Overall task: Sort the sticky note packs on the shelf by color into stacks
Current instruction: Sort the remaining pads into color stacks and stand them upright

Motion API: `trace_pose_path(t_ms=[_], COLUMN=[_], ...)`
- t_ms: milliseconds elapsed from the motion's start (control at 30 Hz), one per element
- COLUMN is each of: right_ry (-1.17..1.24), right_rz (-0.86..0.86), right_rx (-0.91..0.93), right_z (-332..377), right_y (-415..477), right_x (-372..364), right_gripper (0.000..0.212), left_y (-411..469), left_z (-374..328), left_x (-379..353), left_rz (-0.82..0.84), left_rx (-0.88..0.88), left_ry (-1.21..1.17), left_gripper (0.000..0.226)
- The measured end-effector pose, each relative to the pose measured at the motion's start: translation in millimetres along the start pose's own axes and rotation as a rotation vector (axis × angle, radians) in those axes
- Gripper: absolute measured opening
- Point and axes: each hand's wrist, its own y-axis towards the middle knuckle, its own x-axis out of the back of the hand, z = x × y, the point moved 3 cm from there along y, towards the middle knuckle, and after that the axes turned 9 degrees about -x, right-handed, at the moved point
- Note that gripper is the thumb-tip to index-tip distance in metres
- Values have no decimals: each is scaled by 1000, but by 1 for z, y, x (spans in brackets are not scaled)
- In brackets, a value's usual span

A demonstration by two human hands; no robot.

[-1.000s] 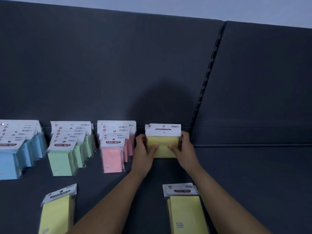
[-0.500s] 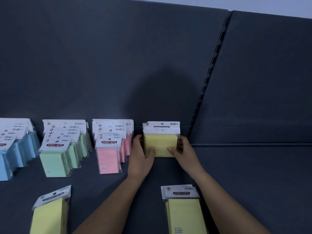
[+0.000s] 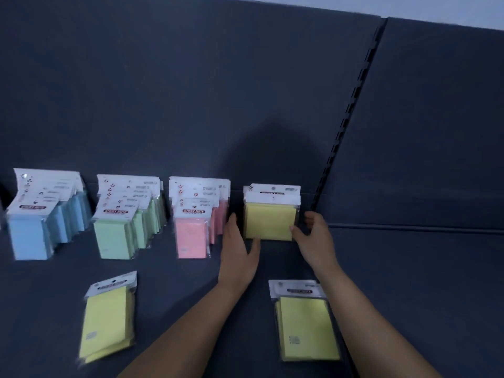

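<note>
Big dark shelf (image 3: 409, 282) under everything. Dark back wall (image 3: 191, 91) behind it, with a black strip full of holes (image 3: 351, 110) going up the wall.

Along the back, four rows of sticky note packs side by side, leaning toward the wall: blue stack (image 3: 30, 236) far left, then green stack (image 3: 114, 238), then pink stack (image 3: 191, 238), then yellow stack (image 3: 270, 222) last on the right, near the strip.

Two more lying flat closer to the front: left yellow pack (image 3: 106, 320) in front of the green stack, tilted a bit, and right yellow pack (image 3: 306, 326) in front of the yellow stack.

Left hand (image 3: 238, 255) just beside the yellow stack's left edge, grip spread, fingers straight, thumb out to the side. Right hand (image 3: 313, 238) just beside the right edge, grip loose and holding nothing, fingers softly curled, thumb tip touching the front pack's bottom right corner.
</note>
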Motion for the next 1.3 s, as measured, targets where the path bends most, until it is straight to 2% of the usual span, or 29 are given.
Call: trace_pose_path(t_ms=[133,200,333,433,500,567,700,767,933,1033,1133,1300], right_ry=[-36,-11,30,-121,-248,-343,-514,-583,-604,-623,-590,-485], right_rz=[-125,-119,40,250,299,271,124,52,-55,-10,-28,-76], right_rx=[118,182,237,212,224,237,174,83,-150,-274,-280,-250], right_z=[26,42,66,68,64,59,36,17,-22,-37,-41,-41], right_y=[-29,-49,-84,-105,-114,-116,-105,-101,-115,-123,-128,-130], right_x=[-4,-16,-55,-83,-87,-80,-37,-8,41,47,42,35], right_gripper=[41,33,18,17,17,19,27,30,31,37,49,36], left_y=[-25,-34,-49,-61,-66,-67,-76,-81,-85,-89,-94,-97], left_z=[-8,-15,-18,-12,-13,-18,-28,-32,-48,-55,-57,-63], left_x=[16,34,91,127,131,118,74,54,28,16,8,1], left_rz=[-30,-37,-175,-227,-135,42,409,507,546,592,611,481], left_rx=[-30,-70,-149,-100,-45,28,181,220,214,211,243,370], left_ry=[13,-20,37,103,107,97,-16,-29,-36,-41,-59,-271], left_gripper=[64,57,42,28,26,23,12,13,12,25,42,56])
